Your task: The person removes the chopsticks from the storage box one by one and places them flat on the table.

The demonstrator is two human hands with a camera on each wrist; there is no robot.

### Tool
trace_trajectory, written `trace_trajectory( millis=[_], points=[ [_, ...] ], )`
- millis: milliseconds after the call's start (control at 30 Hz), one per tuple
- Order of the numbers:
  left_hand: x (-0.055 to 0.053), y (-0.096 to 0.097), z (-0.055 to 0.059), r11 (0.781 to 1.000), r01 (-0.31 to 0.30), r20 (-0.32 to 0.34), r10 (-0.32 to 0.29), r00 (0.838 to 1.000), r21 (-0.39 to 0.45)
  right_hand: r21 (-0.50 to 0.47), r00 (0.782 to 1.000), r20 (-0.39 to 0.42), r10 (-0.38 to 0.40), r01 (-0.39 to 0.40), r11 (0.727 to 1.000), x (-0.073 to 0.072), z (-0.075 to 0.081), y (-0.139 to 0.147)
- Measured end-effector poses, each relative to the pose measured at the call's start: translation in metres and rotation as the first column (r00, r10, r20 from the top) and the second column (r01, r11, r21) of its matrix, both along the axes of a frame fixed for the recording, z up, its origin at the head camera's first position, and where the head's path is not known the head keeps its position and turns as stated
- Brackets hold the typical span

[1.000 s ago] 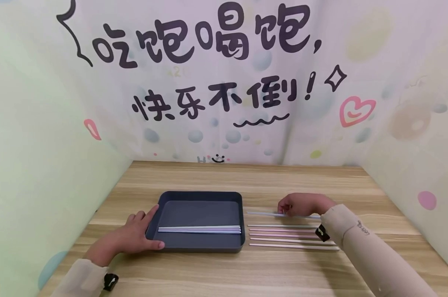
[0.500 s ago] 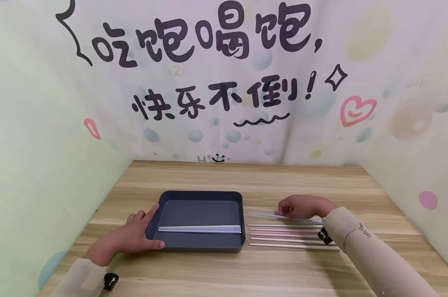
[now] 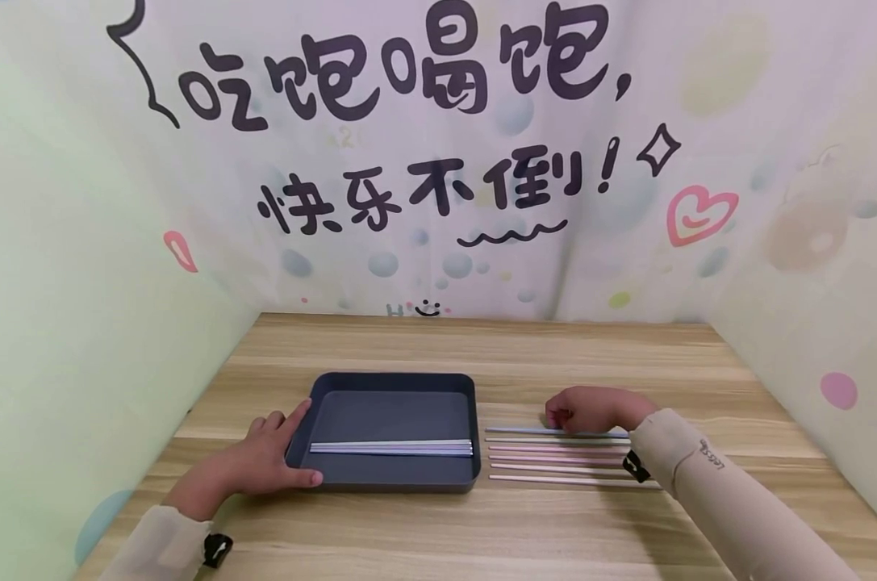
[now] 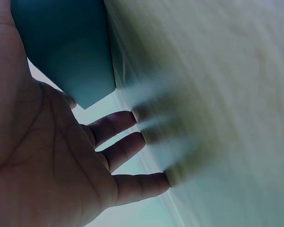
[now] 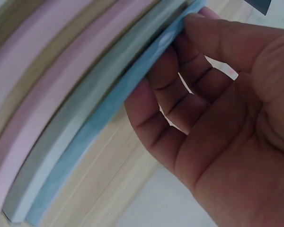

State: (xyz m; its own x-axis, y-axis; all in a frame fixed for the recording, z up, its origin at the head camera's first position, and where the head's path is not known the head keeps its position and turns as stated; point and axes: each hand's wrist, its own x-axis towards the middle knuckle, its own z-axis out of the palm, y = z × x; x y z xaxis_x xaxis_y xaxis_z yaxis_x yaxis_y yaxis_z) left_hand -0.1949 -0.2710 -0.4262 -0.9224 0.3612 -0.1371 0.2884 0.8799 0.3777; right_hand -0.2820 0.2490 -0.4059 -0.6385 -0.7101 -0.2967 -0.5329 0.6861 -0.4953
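A dark blue-grey tray (image 3: 387,486) lies on the table, holding a few pale and lilac chopsticks (image 3: 390,449) side by side. My left hand (image 3: 260,464) rests at its left end, thumb and index finger spread along the edge; the left wrist view has the other fingers straight, tips at the tabletop. Right of the tray, my right hand (image 3: 590,409) pinches a light blue chopstick (image 5: 102,118) between thumb and fingers. That chopstick lies alongside a pale green chopstick (image 5: 52,156), the farthest of a row with pink chopsticks (image 3: 554,457) and a white chopstick (image 3: 554,480).
The wood-grain table (image 3: 380,537) is bounded by a printed back wall (image 3: 423,266) and by side walls at left and right. The tray's right wall stands close to the left ends of the loose chopsticks.
My right hand has drawn the blue chopstick toward me, from apart at a slant to nearly parallel beside the green one. My left hand and the tray stay in place.
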Motion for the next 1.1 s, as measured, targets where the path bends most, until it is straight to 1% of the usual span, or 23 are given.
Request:
trace_trajectory(
  millis=[167,600,900,1100],
  points=[
    [0.0004,0.0,0.0009,1.0,-0.006,0.008,0.006,1.0,0.002,0.011,1.0,-0.019,-0.004,0.004,1.0,0.0006,-0.0006,-0.0001],
    [0.0006,-0.0008,-0.0019,1.0,-0.002,-0.014,0.002,1.0,0.008,0.012,0.999,-0.034,-0.018,0.019,1.0,0.0,-0.0025,-0.0007],
    [0.0004,-0.0008,-0.0043,1.0,0.004,-0.03,-0.004,1.0,0.002,0.025,0.999,-0.014,-0.048,0.048,0.999,0.0013,-0.0011,-0.0006],
    [0.0007,0.0,-0.0036,1.0,-0.013,-0.015,0.013,1.0,0.004,0.032,0.999,-0.009,-0.047,0.047,0.998,0.0003,0.0002,-0.0006]
  ],
)
